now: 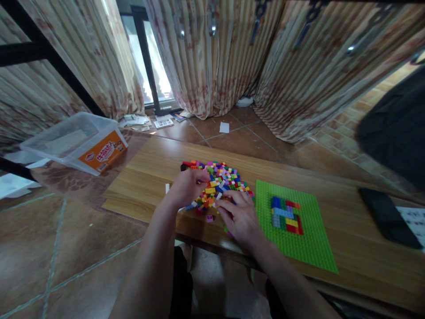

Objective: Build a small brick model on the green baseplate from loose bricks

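Observation:
A heap of small coloured toy bricks [226, 177] lies on the wooden table in front of me. At the heap's left side is my left hand [186, 188], its fingers stretched over the bricks and slightly apart; I see no brick in them. My right hand [241, 217] is at the near right of the heap, with a small white brick [219, 196] between thumb and forefinger. To its right lies a green baseplate [268, 239], bearing a flat block of joined bricks [286, 215] in blue, green, red, yellow and grey. One pink brick [210, 219] sits near the table's front edge.
A clear plastic box [71, 153] with an orange label stands left of the table [139, 177]. A black phone-like slab [388, 217] and printed paper [413, 221] are at the right end. Curtains [215, 66] hang beyond, with papers [162, 122] on the tiled floor.

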Demonstrator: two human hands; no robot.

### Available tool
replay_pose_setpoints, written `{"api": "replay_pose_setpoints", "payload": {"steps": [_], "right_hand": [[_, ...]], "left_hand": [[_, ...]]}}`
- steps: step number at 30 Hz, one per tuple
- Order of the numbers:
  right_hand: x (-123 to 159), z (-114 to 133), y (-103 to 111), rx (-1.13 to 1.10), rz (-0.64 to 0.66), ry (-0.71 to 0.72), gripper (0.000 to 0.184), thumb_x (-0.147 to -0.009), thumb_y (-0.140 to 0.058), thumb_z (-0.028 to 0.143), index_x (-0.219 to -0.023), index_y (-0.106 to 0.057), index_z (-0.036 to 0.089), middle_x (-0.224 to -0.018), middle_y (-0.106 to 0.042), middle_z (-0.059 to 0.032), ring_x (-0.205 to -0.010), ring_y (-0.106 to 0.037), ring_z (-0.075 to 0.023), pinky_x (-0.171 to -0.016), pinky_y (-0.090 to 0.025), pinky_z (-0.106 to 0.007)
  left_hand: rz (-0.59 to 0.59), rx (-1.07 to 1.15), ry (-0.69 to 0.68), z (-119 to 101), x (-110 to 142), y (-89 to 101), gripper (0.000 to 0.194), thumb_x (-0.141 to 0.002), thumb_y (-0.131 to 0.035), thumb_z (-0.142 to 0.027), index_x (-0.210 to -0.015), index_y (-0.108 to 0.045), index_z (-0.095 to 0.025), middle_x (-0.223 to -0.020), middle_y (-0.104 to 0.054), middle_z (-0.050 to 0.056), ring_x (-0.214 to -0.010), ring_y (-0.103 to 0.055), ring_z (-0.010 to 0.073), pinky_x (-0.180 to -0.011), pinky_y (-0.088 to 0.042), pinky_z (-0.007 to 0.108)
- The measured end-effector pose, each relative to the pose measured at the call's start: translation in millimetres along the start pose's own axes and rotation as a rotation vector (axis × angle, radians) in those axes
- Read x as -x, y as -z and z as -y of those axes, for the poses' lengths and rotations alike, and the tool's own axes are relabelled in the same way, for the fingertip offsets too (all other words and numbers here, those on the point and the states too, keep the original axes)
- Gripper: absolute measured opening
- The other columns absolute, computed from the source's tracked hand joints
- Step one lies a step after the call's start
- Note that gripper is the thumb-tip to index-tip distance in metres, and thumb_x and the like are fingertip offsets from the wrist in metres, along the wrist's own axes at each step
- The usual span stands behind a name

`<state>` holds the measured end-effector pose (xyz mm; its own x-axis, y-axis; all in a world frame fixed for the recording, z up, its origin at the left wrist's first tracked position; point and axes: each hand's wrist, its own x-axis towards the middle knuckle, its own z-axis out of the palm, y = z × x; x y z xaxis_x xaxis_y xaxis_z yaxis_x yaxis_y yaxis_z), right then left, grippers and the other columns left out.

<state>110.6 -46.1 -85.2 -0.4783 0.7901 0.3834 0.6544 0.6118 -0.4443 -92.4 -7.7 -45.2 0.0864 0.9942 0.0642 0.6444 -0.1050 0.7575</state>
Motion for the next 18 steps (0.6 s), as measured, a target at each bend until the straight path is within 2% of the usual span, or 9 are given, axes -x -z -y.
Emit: {"api": "replay_pose_setpoints", "payload": {"steps": [3, 9, 12, 18], "right_hand": [[-0.2, -2.6, 1.2, 0.007, -0.029, -0.015, 0.02, -0.092, -0.055, 0.025, -0.097, -0.075, 0.025, -0.111, -0.063, -0.0077, -0.102, -0.053, -0.0235, -0.092, -0.043, -0.041], [-1.6, -6.7, 1.7, 0.063, -0.047, -0.097, 0.023, -0.092, -0.053, 0.024, -0.102, -0.073, 0.022, -0.11, -0.063, -0.0098, -0.102, -0.052, -0.025, -0.09, -0.044, -0.043], [-4.9, -7.2, -0.6, 0.098, -0.016, -0.091, 0.026, -0.093, -0.05, 0.022, -0.106, -0.072, 0.023, -0.116, -0.06, -0.0108, -0.105, -0.05, -0.0263, -0.091, -0.044, -0.044], [-18.3, -2.2, -1.2, 0.182, 0.068, -0.062, 0.031, -0.086, -0.052, 0.015, -0.109, -0.071, 0.024, -0.128, -0.055, -0.0115, -0.111, -0.047, -0.0302, -0.093, -0.041, -0.049]], "left_hand": [[0.078, -0.186, -0.009, -2.5, 0.6, -6.5, 0.02, -0.073, -0.058, -0.013, -0.081, -0.076, -0.021, -0.087, -0.075, 0.004, -0.079, -0.068, 0.0183, -0.077, -0.051, 0.028], [0.107, -0.443, 0.048, -17.1, 3.0, -15.5, 0.03, -0.076, -0.056, -0.015, -0.096, -0.076, -0.024, -0.1, -0.075, 0.006, -0.094, -0.068, 0.0234, -0.085, -0.05, 0.032], [0.141, -0.497, 0.053, -21.6, 3.6, -17.5, 0.034, -0.076, -0.052, -0.012, -0.099, -0.075, -0.022, -0.101, -0.074, 0.008, -0.097, -0.067, 0.0245, -0.087, -0.05, 0.033], [0.129, -0.522, 0.052, -20.9, 2.7, -20.1, 0.034, -0.072, -0.052, -0.01, -0.096, -0.074, -0.021, -0.097, -0.073, 0.009, -0.092, -0.067, 0.0253, -0.081, -0.05, 0.032]]}}
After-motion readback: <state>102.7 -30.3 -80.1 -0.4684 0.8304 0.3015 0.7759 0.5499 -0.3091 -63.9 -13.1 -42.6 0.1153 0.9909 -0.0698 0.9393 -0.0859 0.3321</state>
